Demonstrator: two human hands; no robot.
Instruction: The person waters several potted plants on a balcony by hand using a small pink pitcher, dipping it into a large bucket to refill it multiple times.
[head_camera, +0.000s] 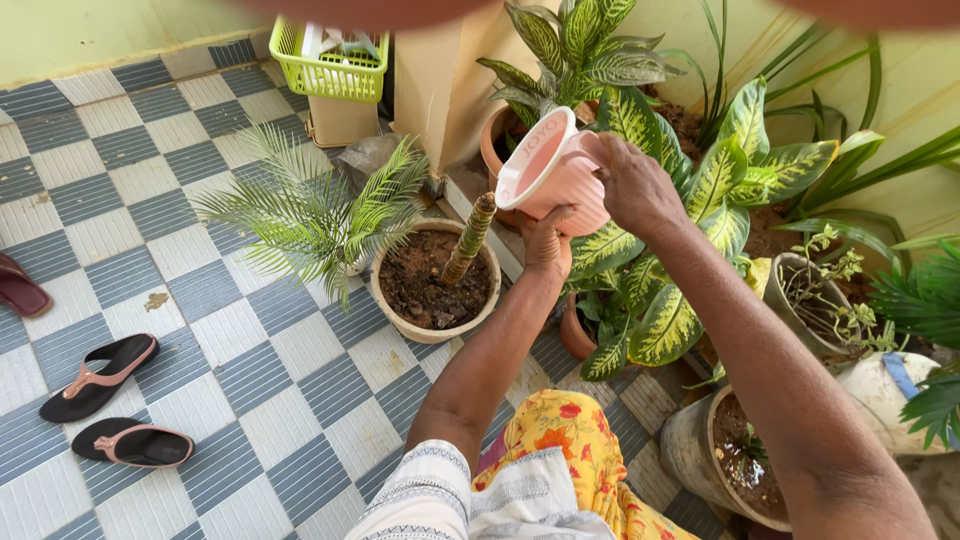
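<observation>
A pink plastic mug (548, 170) is tipped sideways, its mouth facing left toward a round beige pot (385, 295) of dark soil. My right hand (634, 185) grips the mug at its handle side. My left hand (546, 243) supports it from underneath. A small palm with a thick scaly stem (469, 238) and feathery fronds leans out of that pot. No water is visible leaving the mug.
Potted plants crowd the right: a big spotted-leaf plant (700, 200), a terracotta pot (494, 140), several grey pots (700, 450). A green basket (325, 62) stands at the back. Black-and-pink sandals (100, 375) lie on the checkered tile floor at left.
</observation>
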